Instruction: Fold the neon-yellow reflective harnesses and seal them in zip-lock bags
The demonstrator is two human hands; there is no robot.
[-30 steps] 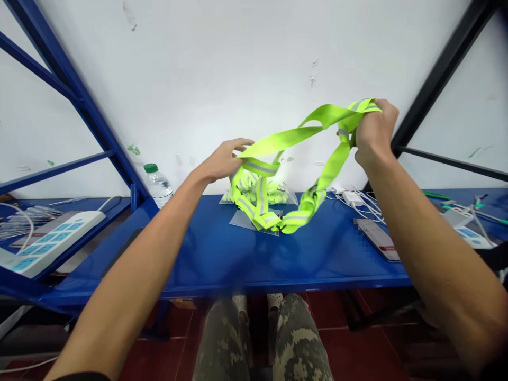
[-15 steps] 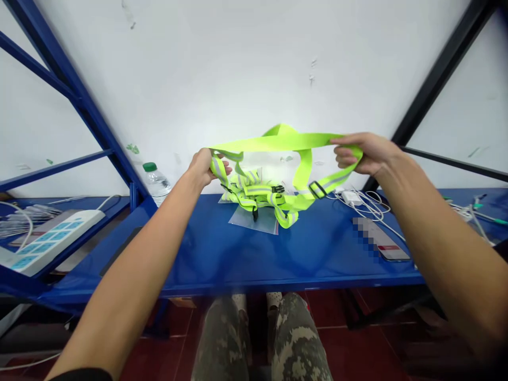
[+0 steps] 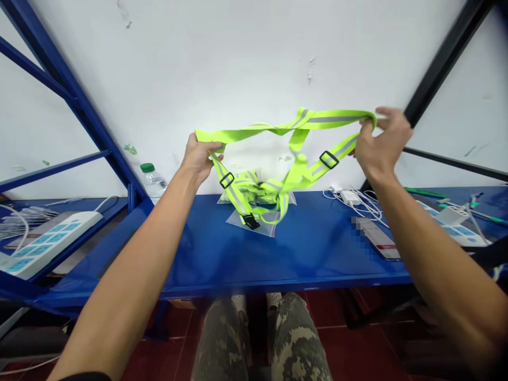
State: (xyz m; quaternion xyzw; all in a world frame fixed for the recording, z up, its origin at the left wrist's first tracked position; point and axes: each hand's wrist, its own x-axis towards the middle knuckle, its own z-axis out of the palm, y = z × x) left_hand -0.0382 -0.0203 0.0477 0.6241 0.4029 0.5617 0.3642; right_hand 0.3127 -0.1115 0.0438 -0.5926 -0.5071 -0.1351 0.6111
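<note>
A neon yellow strap harness (image 3: 333,119) with grey reflective stripes is stretched in the air above the desk. My left hand (image 3: 198,159) is closed on its left end, thumb over the strap. On the right, my right hand (image 3: 383,140) holds the other end, the strap looped over its fingers. Two black slide buckles (image 3: 329,160) sit on the hanging straps, and a black clip (image 3: 251,221) dangles low at the left. Behind the hanging part, partly hidden, lie clear plastic bags (image 3: 270,228) and more yellow material.
The blue desk (image 3: 309,248) stands against a white wall. A bottle with a green cap (image 3: 147,168) is at the left, with a power strip (image 3: 55,241) beyond. At the right lie a phone (image 3: 379,241), a charger with white cables (image 3: 351,198) and another power strip (image 3: 462,233).
Both hands have risen, and my right hand has moved further right and turned. The harness is spread wider, and a left slide buckle and the black clip now show more clearly.
</note>
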